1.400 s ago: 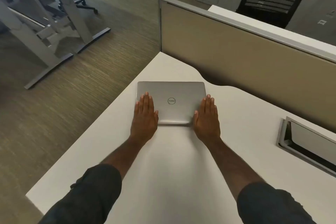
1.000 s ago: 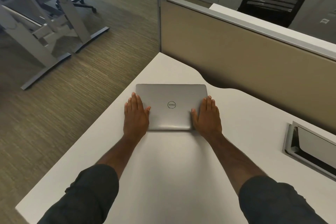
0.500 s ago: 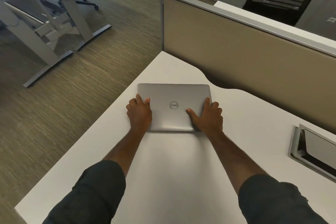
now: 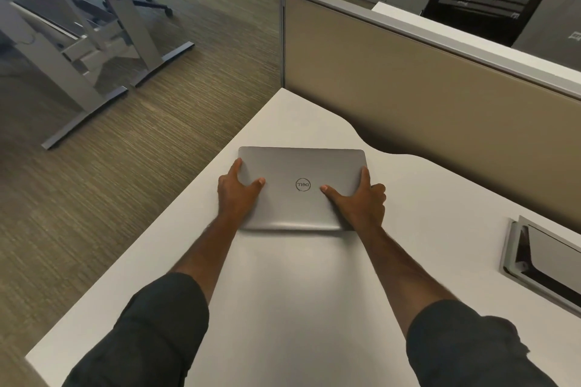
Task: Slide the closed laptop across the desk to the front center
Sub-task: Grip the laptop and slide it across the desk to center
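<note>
Left hand (image 4: 238,195) grasps laptop (image 4: 301,198) | right hand (image 4: 361,201) grasps it | long axis left-right

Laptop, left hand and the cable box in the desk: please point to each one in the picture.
laptop (image 4: 301,166), head view, bare lid above the logo.
left hand (image 4: 236,195), head view, back of the hand.
cable box (image 4: 515,248), head view, its metal frame at left.
</note>
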`<action>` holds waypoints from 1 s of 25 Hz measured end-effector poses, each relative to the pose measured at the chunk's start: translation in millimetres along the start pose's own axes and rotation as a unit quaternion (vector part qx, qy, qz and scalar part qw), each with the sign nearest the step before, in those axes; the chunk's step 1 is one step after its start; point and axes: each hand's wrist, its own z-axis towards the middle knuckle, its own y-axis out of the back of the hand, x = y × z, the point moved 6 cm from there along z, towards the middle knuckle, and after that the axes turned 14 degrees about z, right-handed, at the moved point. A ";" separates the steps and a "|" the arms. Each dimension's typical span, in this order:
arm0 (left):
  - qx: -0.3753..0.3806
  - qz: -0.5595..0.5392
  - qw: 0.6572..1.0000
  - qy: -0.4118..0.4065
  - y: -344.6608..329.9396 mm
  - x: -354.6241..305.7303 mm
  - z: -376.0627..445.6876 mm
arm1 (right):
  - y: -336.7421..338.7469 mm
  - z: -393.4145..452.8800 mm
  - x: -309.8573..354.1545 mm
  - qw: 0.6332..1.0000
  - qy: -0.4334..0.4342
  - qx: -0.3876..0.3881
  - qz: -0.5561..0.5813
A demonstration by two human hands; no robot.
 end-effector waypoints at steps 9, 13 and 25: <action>0.039 0.023 0.998 -0.052 -2.2 17.7 -21.2 | 7.0 -29.8 -14.6 0.999 0.015 -0.008 0.046; 0.050 0.026 0.997 -0.051 -1.2 23.5 -42.1 | 16.7 -48.0 -21.5 0.999 0.013 -0.011 0.037; 0.065 0.028 0.996 -0.051 -1.4 41.2 -121.0 | 45.5 -114.4 -61.2 0.999 -0.005 -0.007 0.042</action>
